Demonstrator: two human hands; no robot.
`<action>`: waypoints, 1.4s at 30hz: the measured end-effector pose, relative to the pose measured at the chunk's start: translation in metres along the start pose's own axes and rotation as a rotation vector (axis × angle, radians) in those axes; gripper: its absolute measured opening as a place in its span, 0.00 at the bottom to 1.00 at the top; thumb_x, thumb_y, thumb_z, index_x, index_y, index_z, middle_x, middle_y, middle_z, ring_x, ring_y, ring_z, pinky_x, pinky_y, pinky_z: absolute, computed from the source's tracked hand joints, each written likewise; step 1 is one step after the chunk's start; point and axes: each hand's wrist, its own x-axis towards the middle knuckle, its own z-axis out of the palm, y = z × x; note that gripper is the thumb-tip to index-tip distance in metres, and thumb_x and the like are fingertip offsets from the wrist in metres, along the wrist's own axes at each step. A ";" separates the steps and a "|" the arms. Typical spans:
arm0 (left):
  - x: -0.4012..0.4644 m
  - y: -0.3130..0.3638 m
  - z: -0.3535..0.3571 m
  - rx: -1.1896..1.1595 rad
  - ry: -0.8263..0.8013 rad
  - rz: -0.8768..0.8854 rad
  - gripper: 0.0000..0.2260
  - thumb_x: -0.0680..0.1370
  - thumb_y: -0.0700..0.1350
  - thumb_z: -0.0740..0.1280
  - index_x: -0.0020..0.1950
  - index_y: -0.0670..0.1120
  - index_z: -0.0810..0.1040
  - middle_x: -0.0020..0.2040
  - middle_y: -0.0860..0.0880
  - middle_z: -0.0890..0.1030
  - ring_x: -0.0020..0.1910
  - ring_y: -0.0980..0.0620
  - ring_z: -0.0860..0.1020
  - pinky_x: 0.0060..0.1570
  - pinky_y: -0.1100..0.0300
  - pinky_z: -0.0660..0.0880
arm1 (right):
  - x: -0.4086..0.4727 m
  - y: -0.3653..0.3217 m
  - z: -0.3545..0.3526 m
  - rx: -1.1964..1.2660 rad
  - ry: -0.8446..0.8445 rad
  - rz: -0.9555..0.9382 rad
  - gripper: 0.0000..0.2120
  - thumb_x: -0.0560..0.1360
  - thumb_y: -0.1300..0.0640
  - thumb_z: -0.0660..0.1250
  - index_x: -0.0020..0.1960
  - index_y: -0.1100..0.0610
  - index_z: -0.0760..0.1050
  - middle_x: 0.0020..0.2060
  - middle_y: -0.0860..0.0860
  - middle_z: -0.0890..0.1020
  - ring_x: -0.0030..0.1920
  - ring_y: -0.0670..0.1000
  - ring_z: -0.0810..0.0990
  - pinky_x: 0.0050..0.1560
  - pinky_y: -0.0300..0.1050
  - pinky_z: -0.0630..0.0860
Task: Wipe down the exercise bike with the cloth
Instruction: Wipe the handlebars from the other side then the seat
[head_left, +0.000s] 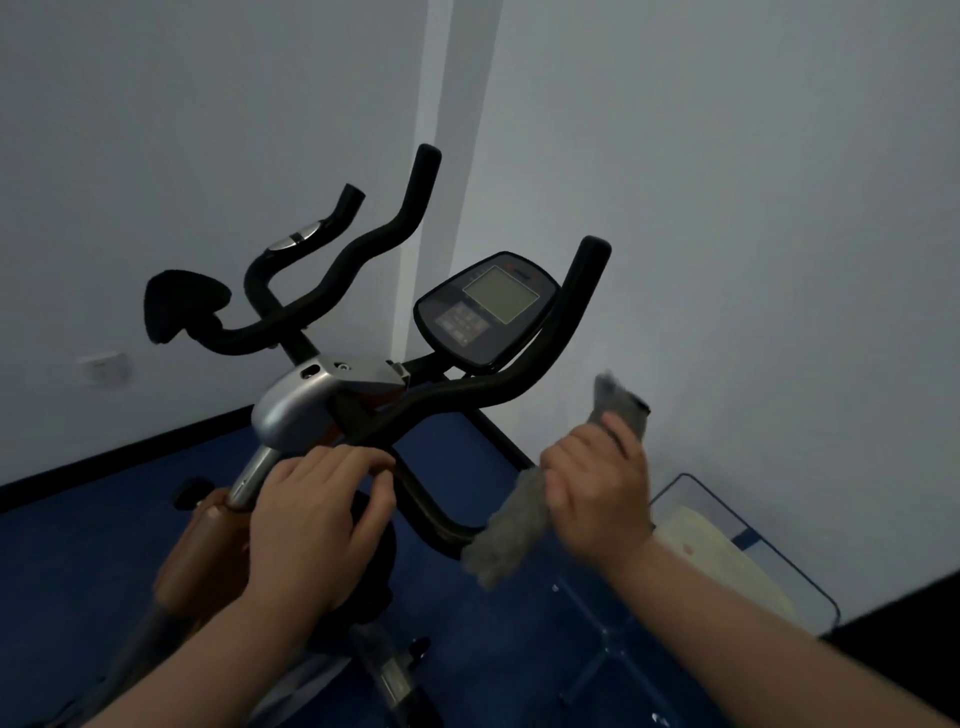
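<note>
Nearest me, the right hand (597, 488) grips one fluffy grey cloth (506, 525), wrapped round the near end of the black exercise bike's (363, 410) padded handlebar. Just beside it, the left hand (317, 514) rests with fingers loosely curled on the bar. Beyond stands one oval grey console (485, 309).

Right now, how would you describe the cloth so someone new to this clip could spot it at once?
Start at the exercise bike by the white walls and follow its black handlebar down to the near right end. The right hand grips that bar through a fuzzy grey cloth, which sticks out above and below the fist. It is the only soft, pale thing there; the left hand is bare.
</note>
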 end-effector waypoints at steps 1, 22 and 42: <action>0.000 0.000 0.000 0.001 0.000 -0.005 0.11 0.77 0.52 0.59 0.48 0.51 0.80 0.39 0.57 0.79 0.39 0.56 0.76 0.44 0.61 0.65 | -0.006 -0.017 0.008 0.052 0.006 0.048 0.14 0.75 0.57 0.56 0.37 0.57 0.77 0.33 0.51 0.78 0.38 0.55 0.76 0.61 0.53 0.69; -0.011 -0.003 -0.001 -0.102 0.101 -0.152 0.10 0.78 0.49 0.57 0.49 0.50 0.78 0.43 0.57 0.76 0.44 0.64 0.68 0.43 0.71 0.64 | 0.009 -0.052 -0.036 -0.032 -0.604 -0.232 0.20 0.79 0.39 0.55 0.45 0.51 0.77 0.37 0.45 0.79 0.41 0.48 0.77 0.64 0.49 0.73; -0.011 -0.007 -0.003 -0.256 0.070 -0.346 0.10 0.78 0.51 0.57 0.53 0.53 0.76 0.57 0.61 0.76 0.54 0.63 0.72 0.37 0.71 0.65 | 0.067 -0.110 0.031 0.301 -0.962 0.189 0.20 0.82 0.41 0.47 0.61 0.57 0.64 0.48 0.57 0.79 0.41 0.56 0.75 0.39 0.49 0.64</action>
